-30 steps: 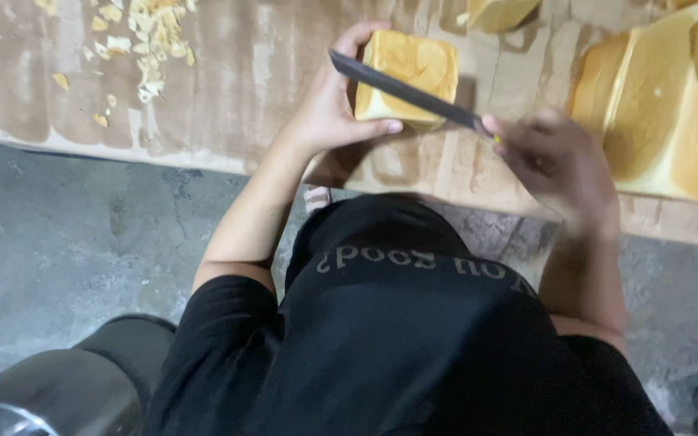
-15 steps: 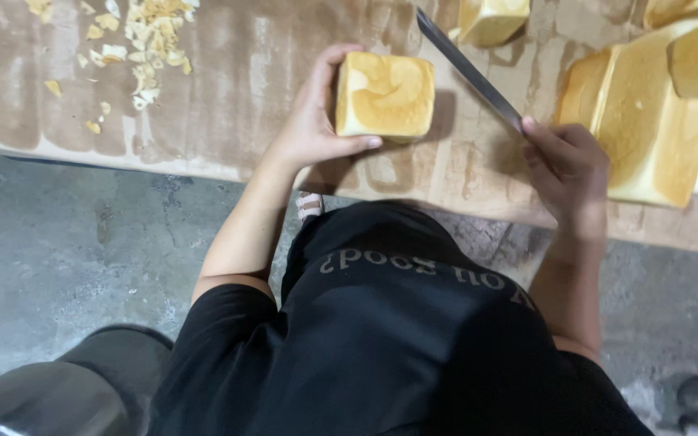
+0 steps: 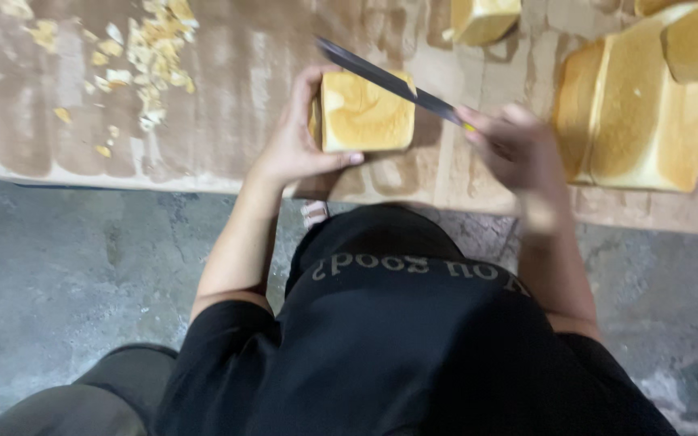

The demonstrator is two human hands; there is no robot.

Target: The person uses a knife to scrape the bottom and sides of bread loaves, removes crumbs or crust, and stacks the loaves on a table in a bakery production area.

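On a crumb-strewn wooden table [image 3: 228,105], the left hand [image 3: 296,145] wraps around a small loaf [image 3: 365,113] to steady it near the edge, while the right hand [image 3: 519,149], closed on a knife [image 3: 385,79], lays the blade across its top.

On the counter [image 3: 228,97], the left hand [image 3: 296,145] clasps a bread block [image 3: 365,113] from its left side. The right hand [image 3: 519,149], to the right of the block, holds a knife [image 3: 385,79] whose blade lies across the block's top far corner. Crumbs [image 3: 147,64] lie left of the left hand. Large loaves [image 3: 632,121] sit just right of the right hand; another bread piece [image 3: 485,18] lies beyond both hands.
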